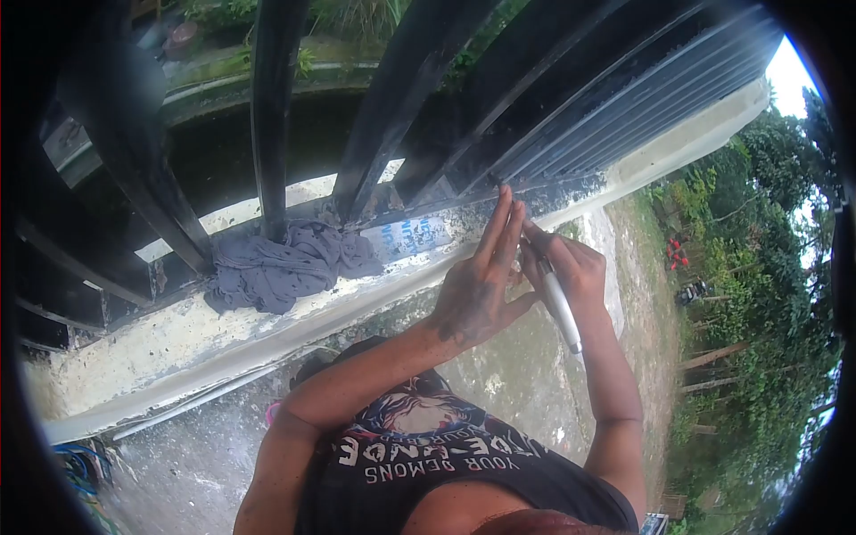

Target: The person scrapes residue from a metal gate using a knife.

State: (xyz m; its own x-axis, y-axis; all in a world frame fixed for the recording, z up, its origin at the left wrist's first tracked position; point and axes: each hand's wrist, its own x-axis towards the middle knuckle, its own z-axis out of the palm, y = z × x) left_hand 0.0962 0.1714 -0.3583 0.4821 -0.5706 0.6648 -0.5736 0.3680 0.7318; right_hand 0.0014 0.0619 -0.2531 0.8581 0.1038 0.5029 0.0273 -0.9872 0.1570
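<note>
My right hand is closed around a slim tool with a white handle, whose working end is hidden by my fingers. My left hand is stretched out beside it, two fingers pointing at the foot of the dark metal bars. Its fingertips are right at the black-smeared ledge under the railing. Left of my hands, a crumpled grey cloth lies on the pale ledge. Between the cloth and my left hand is a white wrapper with blue print.
The railing runs on to the upper right along the low wall. Below the ledge is a stained concrete floor, with blue cords at the lower left. Green plants grow on the right.
</note>
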